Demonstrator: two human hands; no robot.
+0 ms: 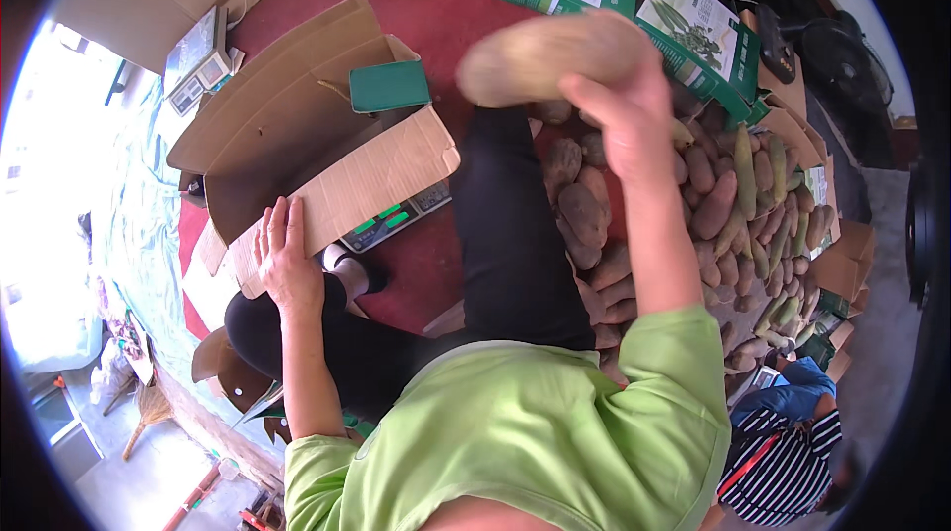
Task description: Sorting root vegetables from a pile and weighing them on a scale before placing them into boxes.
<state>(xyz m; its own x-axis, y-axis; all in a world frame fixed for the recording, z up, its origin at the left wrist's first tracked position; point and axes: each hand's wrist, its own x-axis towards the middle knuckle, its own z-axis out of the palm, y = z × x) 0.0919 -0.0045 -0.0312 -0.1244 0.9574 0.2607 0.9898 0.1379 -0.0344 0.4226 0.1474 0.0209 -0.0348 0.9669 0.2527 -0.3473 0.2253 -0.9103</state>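
Note:
My right hand [634, 125] is raised in front of me, closed round a large tan sweet potato [543, 57], which is blurred by motion. On the left, my left hand [287, 252] lies with straight fingers on the near flap [371, 179] of an open cardboard carton [267, 115]. The carton's inside is in shadow, so I cannot tell what it holds. Partly under the flap shows a scale [396, 219] with green keys. To the right of my leg spreads a pile of brown and reddish sweet potatoes [715, 204].
Long greenish vegetables [745, 164] lie among the pile. Green-and-white printed boxes [693, 31] stand beyond my right hand. A second device with a display [201, 65] sits past the carton. At the lower right is a person in a striped top [778, 467]. A broom [149, 412] lies lower left.

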